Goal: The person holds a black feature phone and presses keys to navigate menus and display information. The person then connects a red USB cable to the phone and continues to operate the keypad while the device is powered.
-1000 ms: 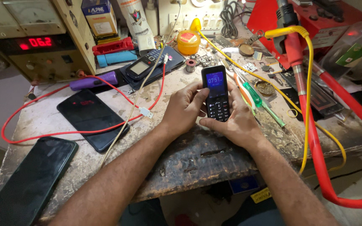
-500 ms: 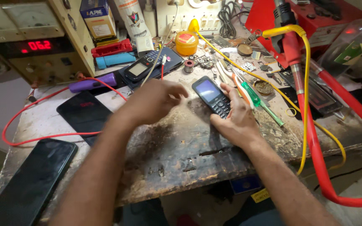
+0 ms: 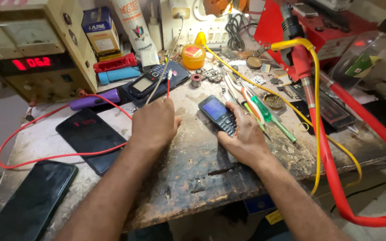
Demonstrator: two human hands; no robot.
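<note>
Now, counting from the left: two flat black phones lie on the worn tabletop [image 3: 193, 174], a big one [image 3: 30, 203] at the near left corner and a second one [image 3: 90, 139] just beyond it, with a red wire [image 3: 41, 158] looping around and across it. Behind them stands one beige meter box [image 3: 32, 49] with a red lit display, and one purple tube [image 3: 94, 99] lies in front of it. Further back, one more dark phone [image 3: 144, 84] with a grey screen rests on a flat black slab.

Left hand [image 3: 154, 125] sits in the middle, knuckles up, fingers curled together and pinching the red tip of a thin lead [image 3: 168, 85] that runs away toward the back wall. It is well apart from the keypad phone.

One small keypad phone [image 3: 218, 114], screen glowing blue, lies tilted on the tabletop just right of centre. Right hand [image 3: 245, 136] is on it from the right side, thumb on the keys, fingers wrapped along its far edge, gripping it.

Right of that hand, one green-handled screwdriver [image 3: 271, 115] lies among loose tools. One yellow cable [image 3: 314, 89] and one thick red hose [image 3: 358, 134] hang down over the right edge.
</note>
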